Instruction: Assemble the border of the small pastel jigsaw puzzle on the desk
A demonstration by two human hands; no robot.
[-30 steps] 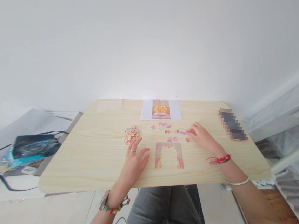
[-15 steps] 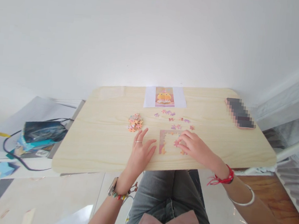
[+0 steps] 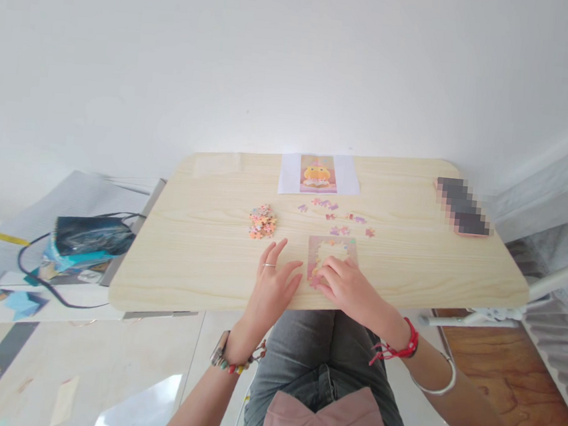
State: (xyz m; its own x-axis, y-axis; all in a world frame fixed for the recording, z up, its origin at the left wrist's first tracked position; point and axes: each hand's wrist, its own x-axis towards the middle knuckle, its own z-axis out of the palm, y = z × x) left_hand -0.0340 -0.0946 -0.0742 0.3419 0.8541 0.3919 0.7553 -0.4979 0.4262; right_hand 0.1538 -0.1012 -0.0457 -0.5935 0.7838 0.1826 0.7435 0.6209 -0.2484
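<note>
On the pale wooden table, a partly joined jigsaw puzzle frame lies in front of me with an open middle. My right hand is over its lower side, fingers pinched on a pinkish puzzle piece at the lower left corner. Beside the frame's left edge, my left hand rests with fingers apart and holds nothing. A heap of puzzle pieces lies just beyond the left fingertips. Loose purple and pink pieces are scattered above the frame. My right fingers hide part of the frame's lower edge.
A sheet with a printed yellow character picture lies at the table's back. A phone, its screen pixelated, is at the right. A thin clear sheet lies back left. Left of the table are a dark pouch and a black strap.
My right hand has moved left and nearer to me, from the frame's right side to its lower left corner, with the piece. My left hand keeps its pose; the view shifted slightly.
</note>
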